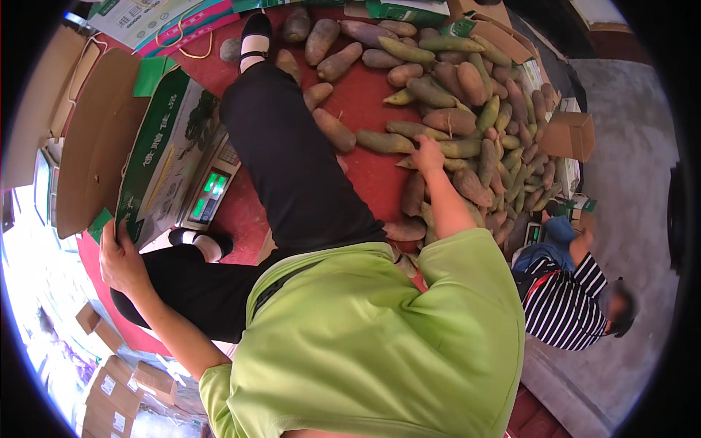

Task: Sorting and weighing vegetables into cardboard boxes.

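To the left, my left hand (pixel 123 263) grips the near edge of an open green-and-white carton (pixel 162 146), thumb on one side and fingers on the other. The carton's brown flap stands up, and the carton rests on a digital scale (pixel 212 191) with lit green digits. Reaching into a big pile of vegetables (pixel 475 175), my right hand (pixel 428 155) has its fingers closed at a long green radish-like vegetable (pixel 383 141). The hand partly hides its contact with that piece. Most pieces are elongated, green or reddish-brown, and lie loose on a red covering (pixel 358 109).
A person in a striped top (pixel 562 299) crouches at the right, beside another scale (pixel 534 233). An opened cardboard box (pixel 569 136) borders the pile. Brown boxes (pixel 113 387) stand at the lower left. Printed cartons (pixel 146 22) lie at the far left. My legs straddle the red covering.
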Demonstrator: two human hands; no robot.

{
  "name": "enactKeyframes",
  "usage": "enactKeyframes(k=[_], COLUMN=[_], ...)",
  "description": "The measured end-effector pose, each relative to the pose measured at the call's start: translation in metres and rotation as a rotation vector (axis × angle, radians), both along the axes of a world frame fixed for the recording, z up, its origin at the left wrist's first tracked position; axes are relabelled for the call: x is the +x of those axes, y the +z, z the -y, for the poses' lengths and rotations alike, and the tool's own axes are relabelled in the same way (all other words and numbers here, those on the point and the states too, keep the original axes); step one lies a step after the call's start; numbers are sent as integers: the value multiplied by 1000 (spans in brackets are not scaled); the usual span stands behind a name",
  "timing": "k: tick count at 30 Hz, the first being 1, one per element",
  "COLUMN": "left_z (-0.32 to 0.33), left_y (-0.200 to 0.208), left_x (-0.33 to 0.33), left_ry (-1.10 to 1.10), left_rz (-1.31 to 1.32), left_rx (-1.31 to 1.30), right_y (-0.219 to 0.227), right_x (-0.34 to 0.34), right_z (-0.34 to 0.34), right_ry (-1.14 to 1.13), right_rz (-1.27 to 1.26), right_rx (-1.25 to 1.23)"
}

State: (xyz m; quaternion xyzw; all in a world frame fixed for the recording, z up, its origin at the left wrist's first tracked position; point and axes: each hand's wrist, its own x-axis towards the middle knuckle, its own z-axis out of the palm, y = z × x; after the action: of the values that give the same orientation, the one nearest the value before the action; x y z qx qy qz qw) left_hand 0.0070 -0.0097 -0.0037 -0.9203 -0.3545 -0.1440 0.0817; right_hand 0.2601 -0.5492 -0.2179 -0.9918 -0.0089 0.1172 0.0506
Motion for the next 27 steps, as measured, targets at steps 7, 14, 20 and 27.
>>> enactKeyframes(k=[7, 14, 20, 27], left_z=[-1, -1, 11, 16], left_y=[0, 3, 9, 17], left_x=[3, -1, 9, 10], left_ry=[19, 66, 25, 55], left_rz=[-15, -47, 28, 36], left_rx=[-54, -53, -66, -78], right_y=[37, 40, 32, 55], right_x=[-35, -32, -25, -23], right_z=[64, 99, 107, 85], right_ry=[-99, -153, -131, -102], right_rz=[-25, -175, -303, -188], right_rx=[-455, -614, -631, -398])
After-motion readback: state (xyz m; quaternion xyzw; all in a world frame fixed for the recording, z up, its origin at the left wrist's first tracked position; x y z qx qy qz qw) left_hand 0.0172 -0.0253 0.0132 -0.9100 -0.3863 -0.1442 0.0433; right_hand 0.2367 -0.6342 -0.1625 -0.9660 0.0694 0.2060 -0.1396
